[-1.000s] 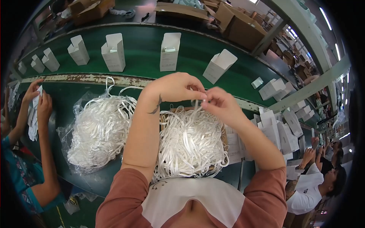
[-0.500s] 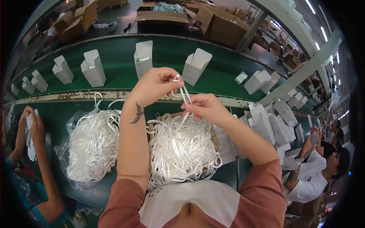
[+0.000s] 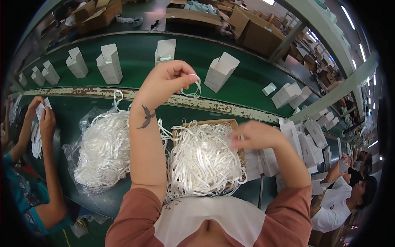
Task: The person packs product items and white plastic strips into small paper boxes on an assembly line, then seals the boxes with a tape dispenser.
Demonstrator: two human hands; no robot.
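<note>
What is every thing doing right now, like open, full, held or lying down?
Left hand: raised, pinching one white strap loop.
Right hand: blurred, over the brown cardboard tray; grip unclear.
Brown cardboard tray: heaped with white straps.
Clear plastic bag: open, full of white straps.
Small white cartons: upright on the green conveyor belt, top flaps open.

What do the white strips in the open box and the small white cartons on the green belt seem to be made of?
The white strips look like thin, flat plastic or coated bands: glossy, curling in springy loops; fabric cannot be ruled out. The left hand pinches one loop. The cartons look like matte white paperboard: sharp folds, open top flaps. The box holding the strips looks like plain brown cardboard.
</note>
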